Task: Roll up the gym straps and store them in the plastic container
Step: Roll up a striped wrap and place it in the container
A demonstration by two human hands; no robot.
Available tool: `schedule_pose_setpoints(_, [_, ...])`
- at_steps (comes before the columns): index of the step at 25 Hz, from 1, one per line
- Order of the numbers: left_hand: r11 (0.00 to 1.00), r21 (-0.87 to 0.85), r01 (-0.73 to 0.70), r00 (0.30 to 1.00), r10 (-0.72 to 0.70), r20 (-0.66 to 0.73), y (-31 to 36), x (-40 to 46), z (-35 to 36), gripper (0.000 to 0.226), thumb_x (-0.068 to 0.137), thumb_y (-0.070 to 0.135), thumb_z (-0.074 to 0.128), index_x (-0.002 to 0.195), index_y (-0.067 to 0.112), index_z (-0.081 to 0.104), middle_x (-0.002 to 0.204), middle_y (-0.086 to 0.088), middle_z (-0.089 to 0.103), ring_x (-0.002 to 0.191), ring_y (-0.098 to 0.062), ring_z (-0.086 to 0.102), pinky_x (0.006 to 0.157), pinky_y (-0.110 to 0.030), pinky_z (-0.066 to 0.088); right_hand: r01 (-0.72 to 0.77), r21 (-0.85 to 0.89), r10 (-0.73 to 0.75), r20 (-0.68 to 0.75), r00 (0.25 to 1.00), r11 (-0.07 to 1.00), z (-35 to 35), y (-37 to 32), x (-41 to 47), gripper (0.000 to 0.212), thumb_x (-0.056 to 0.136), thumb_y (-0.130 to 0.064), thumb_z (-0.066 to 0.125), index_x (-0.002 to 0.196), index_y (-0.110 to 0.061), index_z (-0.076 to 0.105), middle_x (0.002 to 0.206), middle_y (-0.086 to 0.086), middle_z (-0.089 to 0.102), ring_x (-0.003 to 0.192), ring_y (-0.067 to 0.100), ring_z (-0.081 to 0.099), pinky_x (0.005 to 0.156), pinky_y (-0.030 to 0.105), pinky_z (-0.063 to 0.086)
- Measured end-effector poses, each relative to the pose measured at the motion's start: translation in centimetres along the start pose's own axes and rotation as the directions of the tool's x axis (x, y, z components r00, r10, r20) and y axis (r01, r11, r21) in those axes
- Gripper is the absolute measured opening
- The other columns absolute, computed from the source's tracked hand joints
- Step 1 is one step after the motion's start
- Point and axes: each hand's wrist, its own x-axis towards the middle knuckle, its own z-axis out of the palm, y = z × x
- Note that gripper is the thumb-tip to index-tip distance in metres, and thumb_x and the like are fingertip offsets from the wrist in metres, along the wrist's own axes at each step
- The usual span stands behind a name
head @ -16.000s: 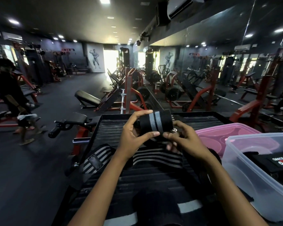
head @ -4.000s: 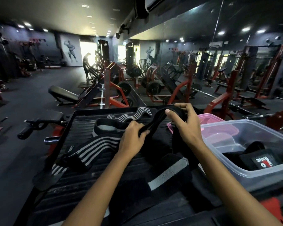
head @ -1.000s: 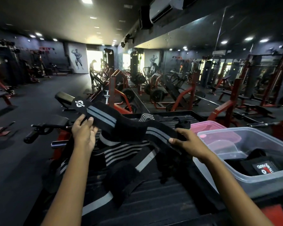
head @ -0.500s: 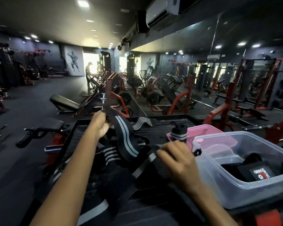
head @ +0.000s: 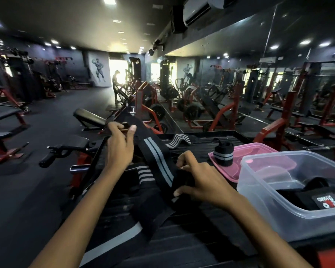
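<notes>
A black gym strap with two grey stripes (head: 157, 157) runs stretched between my hands above the black ribbed platform (head: 199, 149). My left hand (head: 120, 147) is raised and pinches the strap's far end. My right hand (head: 199, 180) grips the near part, lower and to the right. More striped straps (head: 141, 175) lie heaped beneath. A rolled strap (head: 223, 154) stands upright on the pink lid (head: 257, 151). The clear plastic container (head: 278, 213) at the right holds black rolled straps with a red-and-white label (head: 325, 202).
Another striped strap end (head: 177, 142) lies at the platform's far edge. A padded bench (head: 89, 118) and red weight machines (head: 149, 105) stand beyond. A person (head: 116, 88) stands far back by the bright doorway. A mirror wall (head: 259, 74) runs along the right.
My left hand has pulled the strap end up and slightly right, and my right hand has slid along the strap, drawing it straighter. The view has shifted a little.
</notes>
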Motion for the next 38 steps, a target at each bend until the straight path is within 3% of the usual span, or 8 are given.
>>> schedule_pose_setpoints(4, [0.957,-0.275,0.093,0.959,-0.012,0.282,1.0,-2.4,-1.4,0.017,0.092,0.014,0.060,0.104,0.015,0.048,0.082,-0.005,0.061,0.073,-0.025,0.065,0.061,-0.038,0.059,0.024,0.206,-0.016,-0.038,0.999,0.978,0.1,0.7,0.7,0.062,0.059,-0.037,0.089,0.083,-0.025,0.033,0.066,-0.008,0.045,0.057,0.010,0.039,0.055,0.027,0.034])
schedule_pose_setpoints(8, [0.937,-0.328,-0.122,0.654,0.324,0.684,3.1,-8.3,-1.3,0.059,0.073,0.026,0.083,0.125,0.035,0.055,0.127,0.014,0.049,0.103,-0.006,0.056,0.075,-0.026,0.057,0.073,0.513,0.023,-0.179,0.984,0.855,0.7,3.0,1.0,0.050,0.051,-0.039,0.088,0.065,-0.021,0.044,0.071,0.003,0.051,0.067,0.020,0.050,0.061,0.034,0.043])
schedule_pose_setpoints(13, [0.920,-0.297,-0.257,0.841,0.364,0.399,3.0,-10.2,1.1,0.041,0.068,0.017,0.085,0.106,0.023,0.070,0.100,0.008,0.066,0.092,-0.007,0.064,0.075,-0.022,0.051,0.033,0.740,0.059,-0.097,0.994,0.672,1.9,4.3,1.7,0.047,0.050,-0.049,0.090,0.065,-0.020,0.056,0.076,0.007,0.060,0.071,0.022,0.057,0.068,0.043,0.047])
schedule_pose_setpoints(18, [0.928,-0.363,0.089,0.961,0.016,0.278,3.9,-8.9,1.0,0.031,0.068,0.012,0.084,0.097,0.020,0.075,0.075,0.003,0.062,0.060,-0.004,0.050,0.058,-0.017,0.042,0.063,0.749,-0.142,0.041,0.989,0.659,-1.2,5.9,1.8,0.046,0.070,-0.005,0.083,0.111,-0.012,0.065,0.113,-0.001,0.067,0.107,0.012,0.064,0.089,0.025,0.052])
schedule_pose_setpoints(21, [0.931,-0.351,0.102,0.960,0.001,0.281,3.9,-7.9,0.9,0.033,0.070,0.021,0.084,0.100,0.028,0.073,0.084,-0.012,0.066,0.070,-0.022,0.057,0.064,-0.034,0.052,0.117,0.694,-0.179,0.017,0.984,0.710,-1.5,6.4,2.8,0.045,0.075,0.003,0.076,0.116,-0.011,0.063,0.120,-0.002,0.065,0.114,0.010,0.061,0.095,0.026,0.050])
schedule_pose_setpoints(25, [0.901,-0.432,0.034,0.904,0.156,0.397,4.1,-7.3,1.0,0.057,0.069,0.007,0.084,0.119,0.025,0.064,0.122,0.004,0.060,0.117,-0.010,0.058,0.097,-0.026,0.050,0.078,0.808,-0.092,-0.030,0.995,0.584,-0.8,6.4,4.7,0.025,0.082,-0.003,0.070,0.107,-0.005,0.068,0.106,0.007,0.072,0.101,0.018,0.068,0.087,0.027,0.053])
schedule_pose_setpoints(33, [0.924,-0.383,0.007,0.976,0.078,0.205,2.0,-6.4,3.1,0.029,0.071,0.015,0.083,0.099,0.016,0.075,0.101,0.003,0.074,0.099,-0.012,0.069,0.093,-0.037,0.053,0.073,0.798,-0.108,-0.010,0.994,0.598,1.8,6.8,5.3,0.059,0.077,-0.004,0.077,0.129,-0.019,0.053,0.125,-0.003,0.060,0.120,0.006,0.055,0.099,0.018,0.045])
schedule_pose_setpoints(38, [0.912,-0.404,0.069,0.951,0.062,0.302,1.7,-6.8,3.3,0.044,0.072,0.029,0.082,0.112,0.019,0.068,0.112,0.005,0.070,0.108,-0.008,0.064,0.093,-0.031,0.051,0.124,0.781,-0.079,-0.095,0.992,0.612,1.7,7.1,5.5,0.031,0.076,-0.003,0.077,0.105,-0.009,0.068,0.108,0.008,0.068,0.105,0.016,0.064,0.094,0.027,0.050])
